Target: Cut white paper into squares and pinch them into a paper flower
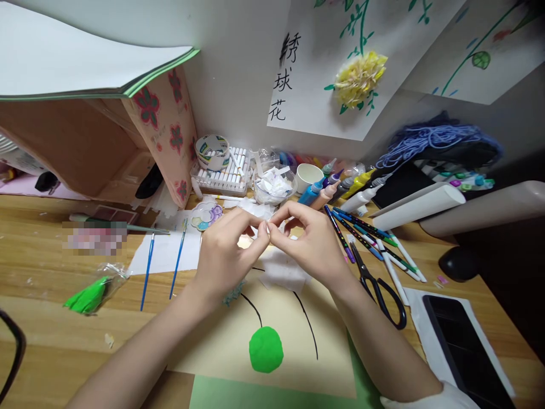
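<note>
My left hand (230, 241) and my right hand (304, 238) meet fingertip to fingertip, thumbs and forefingers pinched together. Whatever sits between them, if anything, is too small to make out. Below the hands lies a cream sheet of paper (204, 352) with curved black lines drawn on it. On this sheet is a flat, bright green disc (266, 349), probably clay or paper. A crumpled white tissue (283, 270) rests on the sheet under my hands. Partly hidden by my left wrist is a small grey-green crumbly piece (234, 293).
Black-handled scissors (378, 289) and several markers (374, 233) lie at right, beside a black phone-like slab (464, 346). Two blue brushes (147, 272) and a bag of green clay (89, 295) are at left. Paint bottles (326, 195), a tub of scraps (275, 186) and a pink box (170, 136) stand behind.
</note>
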The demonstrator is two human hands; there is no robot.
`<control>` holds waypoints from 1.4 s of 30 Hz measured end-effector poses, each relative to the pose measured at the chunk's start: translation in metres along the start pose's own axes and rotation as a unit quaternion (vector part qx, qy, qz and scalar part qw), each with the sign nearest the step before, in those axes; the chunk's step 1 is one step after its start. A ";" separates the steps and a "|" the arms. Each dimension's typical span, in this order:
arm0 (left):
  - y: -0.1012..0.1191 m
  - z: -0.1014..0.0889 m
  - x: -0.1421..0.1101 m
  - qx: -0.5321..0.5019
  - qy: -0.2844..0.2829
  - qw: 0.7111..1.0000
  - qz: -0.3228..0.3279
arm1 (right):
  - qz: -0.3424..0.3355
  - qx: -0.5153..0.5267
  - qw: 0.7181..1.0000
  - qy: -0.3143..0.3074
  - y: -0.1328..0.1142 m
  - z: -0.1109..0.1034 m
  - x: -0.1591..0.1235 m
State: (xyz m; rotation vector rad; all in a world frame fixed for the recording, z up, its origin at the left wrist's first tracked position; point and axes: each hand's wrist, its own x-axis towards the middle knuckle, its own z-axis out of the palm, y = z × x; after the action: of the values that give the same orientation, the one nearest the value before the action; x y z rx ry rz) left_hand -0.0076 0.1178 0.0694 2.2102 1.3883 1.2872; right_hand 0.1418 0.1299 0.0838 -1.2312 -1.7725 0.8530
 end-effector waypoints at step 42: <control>-0.016 0.007 0.004 -0.105 0.091 0.972 -0.192 | 0.104 0.079 0.991 -0.001 0.020 0.004 0.010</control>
State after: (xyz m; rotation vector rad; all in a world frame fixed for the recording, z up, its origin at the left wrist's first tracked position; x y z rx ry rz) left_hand -0.0109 0.1316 0.0581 1.6215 1.5648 1.4366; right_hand 0.1445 0.1450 0.0673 -1.3254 -1.5646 1.0925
